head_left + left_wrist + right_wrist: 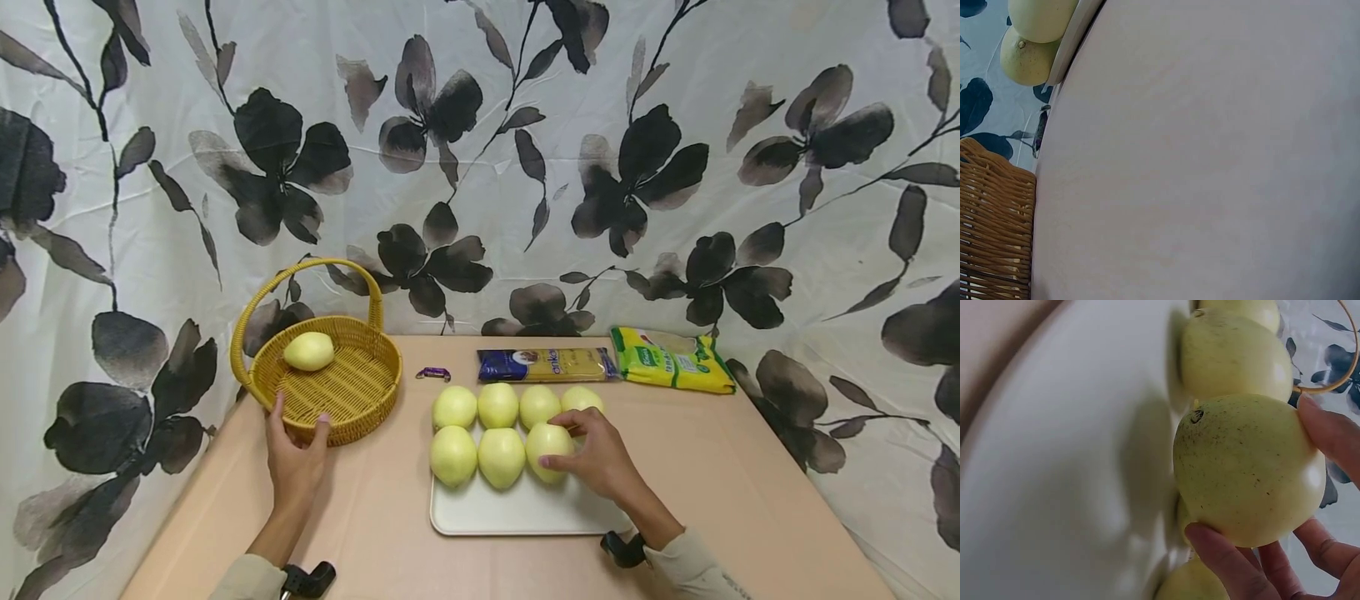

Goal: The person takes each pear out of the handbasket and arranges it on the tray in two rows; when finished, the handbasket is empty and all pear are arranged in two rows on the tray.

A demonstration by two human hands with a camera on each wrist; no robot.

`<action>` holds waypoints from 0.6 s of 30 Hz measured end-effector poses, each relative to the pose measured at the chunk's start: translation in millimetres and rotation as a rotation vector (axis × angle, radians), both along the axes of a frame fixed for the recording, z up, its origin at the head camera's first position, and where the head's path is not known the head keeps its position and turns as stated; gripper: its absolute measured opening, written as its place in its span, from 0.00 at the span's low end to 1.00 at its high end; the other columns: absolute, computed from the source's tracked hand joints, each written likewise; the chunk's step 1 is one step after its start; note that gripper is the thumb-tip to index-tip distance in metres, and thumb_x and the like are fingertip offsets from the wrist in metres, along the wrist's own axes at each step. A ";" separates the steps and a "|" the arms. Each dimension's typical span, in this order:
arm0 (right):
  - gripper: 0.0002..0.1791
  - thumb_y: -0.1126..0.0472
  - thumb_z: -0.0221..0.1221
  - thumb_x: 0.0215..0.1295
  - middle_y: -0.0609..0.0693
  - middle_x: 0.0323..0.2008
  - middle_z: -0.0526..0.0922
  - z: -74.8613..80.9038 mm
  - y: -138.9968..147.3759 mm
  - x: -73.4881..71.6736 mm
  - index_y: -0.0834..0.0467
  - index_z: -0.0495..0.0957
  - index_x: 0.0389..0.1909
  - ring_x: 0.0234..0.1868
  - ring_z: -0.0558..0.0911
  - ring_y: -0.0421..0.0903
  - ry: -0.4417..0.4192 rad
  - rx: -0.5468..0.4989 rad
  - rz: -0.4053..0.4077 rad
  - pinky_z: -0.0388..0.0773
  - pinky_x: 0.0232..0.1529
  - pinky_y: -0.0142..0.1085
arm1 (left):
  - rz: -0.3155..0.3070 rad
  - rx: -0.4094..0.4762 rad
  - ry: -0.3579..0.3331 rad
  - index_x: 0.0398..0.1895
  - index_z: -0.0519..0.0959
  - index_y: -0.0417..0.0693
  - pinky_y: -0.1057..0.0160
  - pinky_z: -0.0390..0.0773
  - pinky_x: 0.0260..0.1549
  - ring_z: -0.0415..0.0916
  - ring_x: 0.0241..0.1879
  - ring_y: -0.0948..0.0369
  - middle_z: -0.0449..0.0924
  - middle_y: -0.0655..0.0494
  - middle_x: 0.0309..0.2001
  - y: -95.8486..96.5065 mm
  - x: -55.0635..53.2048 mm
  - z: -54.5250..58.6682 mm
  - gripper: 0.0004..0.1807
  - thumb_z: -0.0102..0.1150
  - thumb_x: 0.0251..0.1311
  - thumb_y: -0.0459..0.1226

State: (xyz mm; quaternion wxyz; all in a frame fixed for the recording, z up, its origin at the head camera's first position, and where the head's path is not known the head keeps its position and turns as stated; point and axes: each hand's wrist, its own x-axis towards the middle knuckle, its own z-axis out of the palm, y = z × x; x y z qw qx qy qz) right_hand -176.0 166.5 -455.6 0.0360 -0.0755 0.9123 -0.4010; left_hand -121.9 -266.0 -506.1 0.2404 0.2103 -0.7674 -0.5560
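Note:
A pale green apple (1244,469) is gripped by my right hand (596,458), thumb on one side and fingertips on the other. It is at the right end of the front row on a white tray (517,512). More pale apples (501,458) stand there in two rows. On the left, my left hand (295,462) touches the near wall of a yellow wicker basket (363,429), with thumb and a finger spread against it. One apple (309,352) lies inside the basket. The left wrist view shows the basket's side but not the hand.
Behind the tray lie a blue and yellow packet (547,365) and a green and yellow bag (671,360). A small purple wrapped sweet (433,374) is between basket and tray. A flowered cloth (525,167) hangs along the table's back edge.

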 end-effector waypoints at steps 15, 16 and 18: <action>0.36 0.49 0.85 0.48 0.51 0.56 0.83 -11.2 3.4 1.2 0.52 0.84 0.59 0.56 0.85 0.53 0.031 0.016 0.022 0.83 0.57 0.51 | 0.003 -0.006 0.005 0.88 0.43 0.67 0.43 0.66 0.72 0.58 0.78 0.42 0.45 0.48 0.86 -1.3 -1.2 -1.4 0.45 0.58 0.77 0.49; 0.36 0.50 0.85 0.48 0.51 0.56 0.83 -10.6 3.9 1.3 0.52 0.84 0.59 0.57 0.85 0.53 0.030 0.014 0.024 0.83 0.57 0.52 | 0.004 -0.008 0.006 0.89 0.44 0.66 0.43 0.66 0.72 0.58 0.78 0.42 0.46 0.47 0.86 -1.4 -1.3 -1.5 0.45 0.58 0.77 0.49; 0.36 0.49 0.85 0.48 0.51 0.57 0.84 -9.4 4.8 1.5 0.52 0.84 0.60 0.57 0.85 0.54 0.031 0.015 0.024 0.83 0.58 0.52 | 0.004 -0.007 0.007 0.89 0.44 0.65 0.42 0.66 0.73 0.57 0.79 0.42 0.45 0.48 0.86 -1.5 -1.3 -1.7 0.45 0.58 0.77 0.49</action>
